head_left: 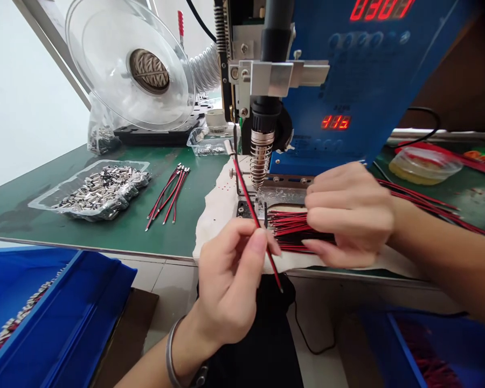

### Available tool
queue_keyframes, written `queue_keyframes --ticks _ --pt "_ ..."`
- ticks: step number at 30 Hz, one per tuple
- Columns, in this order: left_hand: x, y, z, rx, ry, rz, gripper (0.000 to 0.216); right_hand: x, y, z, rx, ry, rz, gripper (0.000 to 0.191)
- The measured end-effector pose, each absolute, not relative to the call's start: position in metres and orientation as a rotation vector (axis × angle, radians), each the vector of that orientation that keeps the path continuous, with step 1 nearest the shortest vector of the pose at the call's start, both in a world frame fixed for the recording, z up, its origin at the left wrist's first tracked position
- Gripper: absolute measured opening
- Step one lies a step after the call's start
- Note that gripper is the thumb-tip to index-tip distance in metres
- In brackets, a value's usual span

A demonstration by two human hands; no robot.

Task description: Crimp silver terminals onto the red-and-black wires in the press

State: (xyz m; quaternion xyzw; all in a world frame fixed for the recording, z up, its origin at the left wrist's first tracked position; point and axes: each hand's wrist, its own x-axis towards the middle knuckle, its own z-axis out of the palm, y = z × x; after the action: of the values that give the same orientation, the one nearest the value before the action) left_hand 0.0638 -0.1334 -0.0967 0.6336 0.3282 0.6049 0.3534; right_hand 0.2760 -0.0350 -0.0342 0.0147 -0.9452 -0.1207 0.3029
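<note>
My left hand (234,280) pinches a red and black wire pair (246,191) between thumb and fingers. A small metal connector (229,147) sits at the wire's upper end, close to the spring-wrapped tip (262,156) of the soldering machine. Its lower end slants down past my palm. My right hand (347,218) hovers over or touches a bundle of red and black wires (285,229) on the pale cloth. Its fingers are curled with the thumb held apart, and I see nothing gripped there. Contact with the bundle is partly hidden by the fingers.
A blue machine (347,70) with red digits stands behind. On the green table (181,231) are a clear tray (44,202) of metal connectors, several finished wires (170,194) and a plastic tub (424,167). Blue bins (89,302) sit below. A clear fume hood (105,64) stands back left.
</note>
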Motion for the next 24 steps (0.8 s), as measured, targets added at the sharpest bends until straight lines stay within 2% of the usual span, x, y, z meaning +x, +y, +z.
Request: queue_keyframes --ticks 5,7,11,15,19,24 --pt "0.016 -0.129 -0.072 2.008 1.313 1.414 0.028 0.277 -0.037 -0.034 -0.144 -2.802 -0.359 0.037" --pt "-0.009 -0.121 -0.059 2.158 1.624 1.185 0.030 0.276 -0.039 -0.030 -0.280 -2.947 -0.318 0.036" --pt "-0.048 -0.099 -0.038 2.401 2.257 0.466 0.033 0.277 -0.040 -0.019 -0.506 -3.002 -0.152 0.029" --pt "-0.061 -0.087 -0.024 2.533 2.396 0.043 0.034 0.277 -0.038 -0.016 -0.602 -3.009 -0.049 0.030" --pt "-0.064 -0.079 -0.017 2.653 2.256 -0.002 0.032 0.273 -0.040 -0.017 -0.629 -3.042 0.039 0.031" --pt "-0.065 -0.063 -0.020 2.544 2.221 0.155 0.037 0.270 -0.043 -0.016 -0.694 -3.074 0.043 0.031"
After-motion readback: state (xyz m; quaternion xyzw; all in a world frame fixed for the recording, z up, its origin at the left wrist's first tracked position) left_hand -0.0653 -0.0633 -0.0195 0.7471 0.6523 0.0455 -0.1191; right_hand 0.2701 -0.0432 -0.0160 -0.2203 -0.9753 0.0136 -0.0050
